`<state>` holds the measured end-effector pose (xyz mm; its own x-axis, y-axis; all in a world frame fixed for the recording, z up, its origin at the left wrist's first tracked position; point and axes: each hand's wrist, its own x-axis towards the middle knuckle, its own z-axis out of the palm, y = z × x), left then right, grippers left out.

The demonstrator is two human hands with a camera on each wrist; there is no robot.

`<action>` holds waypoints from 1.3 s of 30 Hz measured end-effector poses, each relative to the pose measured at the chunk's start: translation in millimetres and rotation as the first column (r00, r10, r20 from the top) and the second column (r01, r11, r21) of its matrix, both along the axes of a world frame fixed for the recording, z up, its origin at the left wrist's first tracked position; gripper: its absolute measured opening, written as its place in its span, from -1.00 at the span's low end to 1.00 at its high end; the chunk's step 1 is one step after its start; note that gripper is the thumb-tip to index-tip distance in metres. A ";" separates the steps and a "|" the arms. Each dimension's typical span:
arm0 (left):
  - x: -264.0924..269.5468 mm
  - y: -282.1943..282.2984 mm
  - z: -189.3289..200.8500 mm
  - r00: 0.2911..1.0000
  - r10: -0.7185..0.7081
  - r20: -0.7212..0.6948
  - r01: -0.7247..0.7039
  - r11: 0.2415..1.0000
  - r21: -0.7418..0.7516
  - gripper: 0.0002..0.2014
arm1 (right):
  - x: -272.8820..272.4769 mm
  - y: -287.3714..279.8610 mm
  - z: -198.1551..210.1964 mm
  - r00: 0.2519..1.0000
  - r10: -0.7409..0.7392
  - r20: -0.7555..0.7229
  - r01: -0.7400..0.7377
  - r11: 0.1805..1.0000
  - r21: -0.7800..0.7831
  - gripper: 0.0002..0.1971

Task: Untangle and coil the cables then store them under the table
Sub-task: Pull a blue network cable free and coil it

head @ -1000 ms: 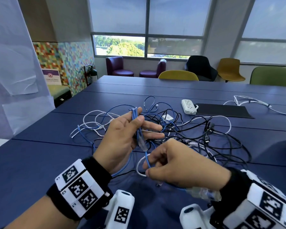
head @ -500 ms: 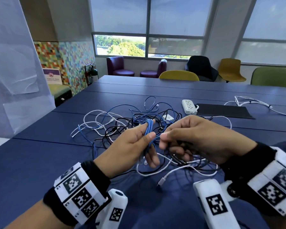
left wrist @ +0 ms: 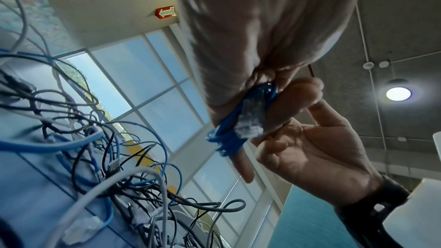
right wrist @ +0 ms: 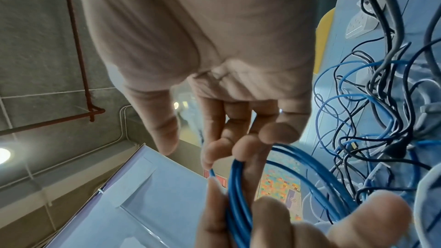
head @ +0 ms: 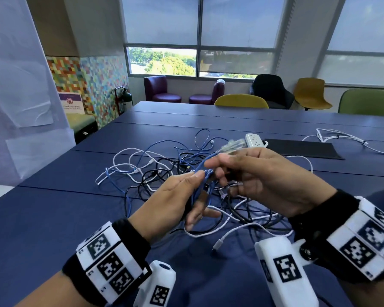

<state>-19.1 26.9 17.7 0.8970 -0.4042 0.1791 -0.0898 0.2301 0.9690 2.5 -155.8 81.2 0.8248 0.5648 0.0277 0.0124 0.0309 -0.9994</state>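
A tangle of blue, black and white cables (head: 164,171) lies on the dark blue table (head: 53,218). My left hand (head: 200,180) grips several loops of a blue cable (head: 197,191) above the tangle. My right hand (head: 217,167) pinches the same blue cable just right of those loops, and its clear plug (head: 233,145) sticks out above the thumb. In the left wrist view the blue loops (left wrist: 226,139) and a clear plug (left wrist: 250,120) are pressed between both hands. In the right wrist view the blue loops (right wrist: 238,195) run through the left hand's fingers (right wrist: 269,220).
A white power strip (head: 254,140) and a flat black mat (head: 302,148) lie behind the tangle. More white cable (head: 341,138) sits at the far right. A loose white cable end (head: 217,243) lies near my wrists. Chairs stand beyond the table's far edge.
My right hand rose from the front of the table up to the left hand, bringing the clear plug above the loops. The left hand has stayed on the blue loops.
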 end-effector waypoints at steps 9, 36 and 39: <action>7.6 -4.6 3.2 0.989 0.088 -0.120 -0.112 0.973 -0.204 -0.46 | 14.4 9.8 -27.9 0.891 -0.226 0.395 0.317 0.931 -0.183 -0.77; 103.5 -17.6 11.7 0.793 0.609 0.033 -0.607 0.783 0.135 -0.65 | 79.9 40.6 -59.0 0.337 -0.134 0.932 0.825 0.520 -0.224 -0.77; 98.2 -16.6 15.2 0.818 0.570 0.072 -0.574 0.804 0.155 -0.63 | 77.1 38.7 -52.7 0.427 -0.098 0.899 0.819 0.462 -0.339 -0.89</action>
<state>79.1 10.4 32.9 0.9714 0.1565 0.1786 -0.1762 -0.0289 0.9839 79.5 -117.1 28.5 0.8047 0.2046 0.5573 0.4127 -0.8677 -0.2772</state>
